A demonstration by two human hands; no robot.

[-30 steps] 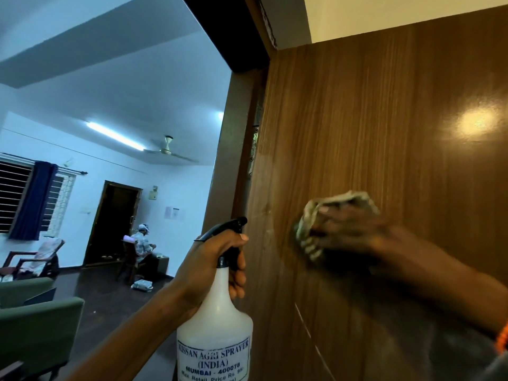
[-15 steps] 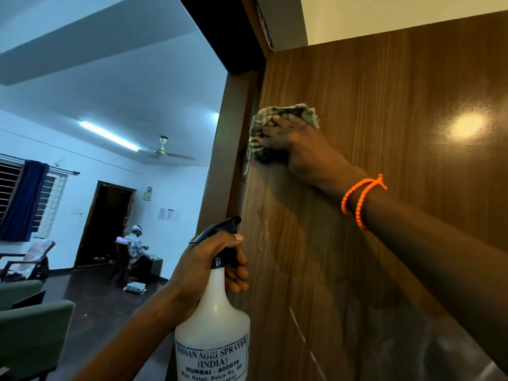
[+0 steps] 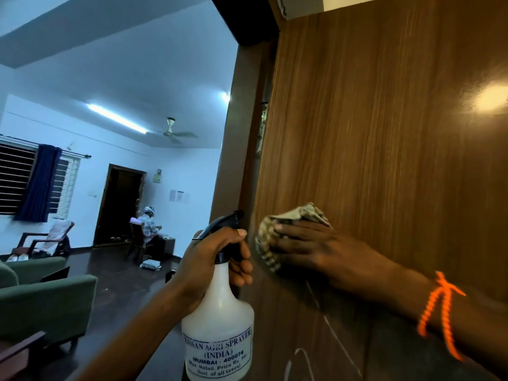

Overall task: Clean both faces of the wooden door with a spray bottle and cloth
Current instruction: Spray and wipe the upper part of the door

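Note:
The brown wooden door [image 3: 384, 133] fills the right half of the view, its hinged edge toward the frame at centre. My right hand [image 3: 310, 248] presses a bunched checked cloth [image 3: 277, 229] flat against the door near that edge, fingers spread over it. My left hand [image 3: 211, 259] grips the neck of a white spray bottle [image 3: 220, 325] with a black trigger head, held upright just left of the door, nozzle pointing toward the wood. White scratch marks show low on the door.
The dark door frame [image 3: 233, 160] stands left of the door. Beyond it lies a room with green sofas [image 3: 46, 295], a chair, a window with a blue curtain, a ceiling fan, and a person seated [image 3: 148, 229] by a far doorway.
My right hand with the cloth has swept down the door from high near the hinge to about bottle-top height. The left hand and bottle have stayed in place.

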